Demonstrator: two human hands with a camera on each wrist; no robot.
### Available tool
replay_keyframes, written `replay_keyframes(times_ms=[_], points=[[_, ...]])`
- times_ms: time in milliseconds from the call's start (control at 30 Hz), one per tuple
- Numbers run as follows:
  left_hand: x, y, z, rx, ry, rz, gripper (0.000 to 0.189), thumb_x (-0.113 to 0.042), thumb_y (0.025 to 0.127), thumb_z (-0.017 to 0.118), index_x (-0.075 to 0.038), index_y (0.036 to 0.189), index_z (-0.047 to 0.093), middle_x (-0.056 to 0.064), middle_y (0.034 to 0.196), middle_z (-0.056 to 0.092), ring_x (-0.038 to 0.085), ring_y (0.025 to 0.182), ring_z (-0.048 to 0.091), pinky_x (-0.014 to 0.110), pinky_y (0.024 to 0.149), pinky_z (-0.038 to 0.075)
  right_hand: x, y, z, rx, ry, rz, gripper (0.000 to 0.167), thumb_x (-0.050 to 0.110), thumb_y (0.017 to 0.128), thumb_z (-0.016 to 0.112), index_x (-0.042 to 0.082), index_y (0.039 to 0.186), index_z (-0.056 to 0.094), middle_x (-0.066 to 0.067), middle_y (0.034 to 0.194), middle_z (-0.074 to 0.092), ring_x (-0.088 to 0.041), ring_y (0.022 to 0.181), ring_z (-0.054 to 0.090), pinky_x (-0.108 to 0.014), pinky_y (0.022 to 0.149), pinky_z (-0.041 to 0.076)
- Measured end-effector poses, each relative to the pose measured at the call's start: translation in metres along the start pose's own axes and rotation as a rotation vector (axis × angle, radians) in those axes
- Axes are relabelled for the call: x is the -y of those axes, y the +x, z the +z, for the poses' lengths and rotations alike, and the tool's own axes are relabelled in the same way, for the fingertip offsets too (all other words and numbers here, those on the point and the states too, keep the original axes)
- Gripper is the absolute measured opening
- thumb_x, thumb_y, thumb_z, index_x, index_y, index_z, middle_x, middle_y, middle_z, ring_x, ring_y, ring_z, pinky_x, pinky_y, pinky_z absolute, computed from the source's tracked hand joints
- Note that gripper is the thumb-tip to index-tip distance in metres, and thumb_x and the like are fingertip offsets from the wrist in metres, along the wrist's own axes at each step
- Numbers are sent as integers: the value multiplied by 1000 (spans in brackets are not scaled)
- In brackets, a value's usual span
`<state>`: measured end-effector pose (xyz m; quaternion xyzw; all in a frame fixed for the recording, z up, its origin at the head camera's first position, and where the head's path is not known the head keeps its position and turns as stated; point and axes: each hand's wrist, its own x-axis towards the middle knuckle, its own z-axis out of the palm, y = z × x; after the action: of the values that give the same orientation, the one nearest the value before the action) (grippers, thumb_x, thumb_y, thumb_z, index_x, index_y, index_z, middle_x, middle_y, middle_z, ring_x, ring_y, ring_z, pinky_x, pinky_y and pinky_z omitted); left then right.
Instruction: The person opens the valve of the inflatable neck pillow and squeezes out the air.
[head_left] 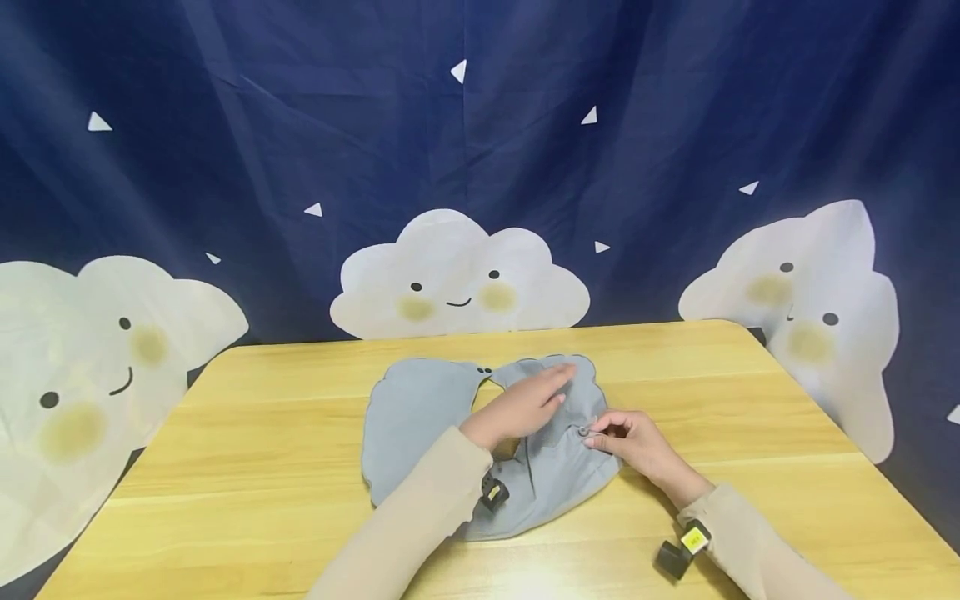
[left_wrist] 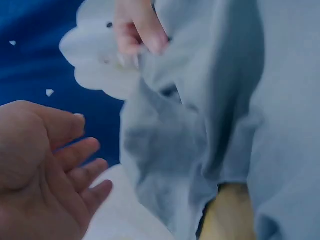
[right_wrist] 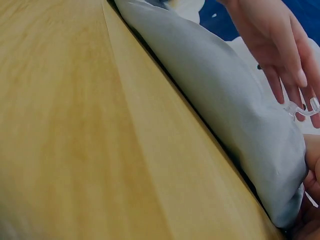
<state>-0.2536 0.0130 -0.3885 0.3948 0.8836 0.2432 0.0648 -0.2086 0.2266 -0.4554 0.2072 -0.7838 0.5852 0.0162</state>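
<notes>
A grey inflatable neck pillow (head_left: 420, 417), slack and wrinkled, lies on the table with its opening toward the back. From its right half sticks up a small clear air valve (right_wrist: 294, 110), its cap hanging open in the right wrist view. My right hand (head_left: 641, 443) pinches the pillow's fabric right beside this valve with thumb and fingers. Over the pillow's right half reaches my left hand (head_left: 525, 406), its fingers loosely extended. In the left wrist view that left hand (left_wrist: 42, 170) holds nothing, apart from the cloth.
The wooden table (head_left: 247, 467) extends around the pillow on all sides. Behind it hangs a dark blue curtain (head_left: 375, 150) printed with smiling clouds. Each wrist carries a small black camera (head_left: 675, 560) on a strap.
</notes>
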Motion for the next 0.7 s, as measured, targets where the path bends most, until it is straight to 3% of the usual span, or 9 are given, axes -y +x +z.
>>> replay_keyframes(times_ms=[167, 333, 433, 700], points=[[8, 14, 1, -18, -18, 40, 48, -14, 103, 36, -7, 149, 25, 5, 155, 24, 19, 143, 19, 29, 115, 15, -4, 1, -1, 22, 10, -32, 5, 0, 80, 71, -3, 80, 68, -1, 76, 65, -5, 63, 50, -20, 53, 42], [12, 23, 3, 25, -54, 71, 46, -15, 103, 36, -7, 148, 29, 6, 155, 24, 18, 144, 16, 29, 116, 14, -9, 1, 0, 45, 30, -56, 8, 7, 80, 73, 0, 79, 69, -3, 80, 67, -4, 66, 53, -21, 54, 44], [15, 29, 7, 36, -22, 78, 47, -17, 103, 36, -8, 148, 29, 8, 156, 21, 21, 144, 11, 34, 116, 12, -9, 2, -1, 47, 31, -68, 2, 2, 79, 72, 3, 79, 70, -2, 80, 67, -4, 66, 53, -21, 55, 44], [19, 38, 16, 69, 18, 68, 48, -20, 103, 36, -9, 149, 25, 7, 157, 14, 25, 145, 2, 39, 117, 7, -8, 1, -2, 38, 31, -83, 8, -1, 79, 72, 7, 79, 71, -2, 79, 67, -3, 67, 53, -21, 55, 44]])
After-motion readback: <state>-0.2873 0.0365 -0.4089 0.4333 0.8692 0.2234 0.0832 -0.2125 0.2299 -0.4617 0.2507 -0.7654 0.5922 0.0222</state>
